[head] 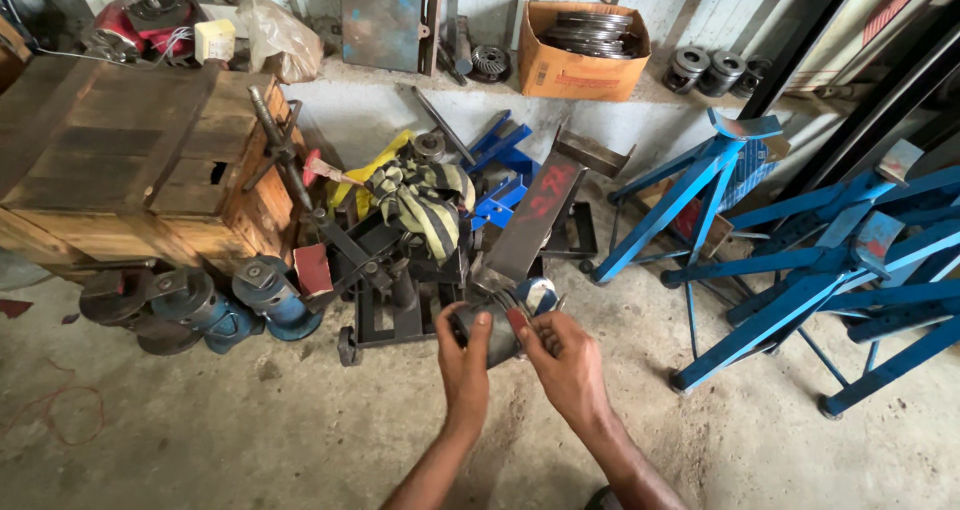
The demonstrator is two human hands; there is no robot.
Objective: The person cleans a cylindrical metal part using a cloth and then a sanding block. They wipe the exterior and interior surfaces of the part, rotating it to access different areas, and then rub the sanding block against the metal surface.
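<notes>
Hands met at lower centre of frame. Small grey metal part (497, 332) gripped from both sides: left hand (466, 362) fingers curled round its left edge, right hand (566, 364) thumb and fingers pinched on its right, beside red-tipped piece. Step judged as holding and inspecting part above concrete floor (250, 420). Firm two-handed grip needed next. Wooden crate (130, 150) at upper left, blue stands (800, 250) at right.

Dusty concrete floor (250, 430), pale corrugated wall (680, 10), wooden crate (110, 150), daylight.
</notes>
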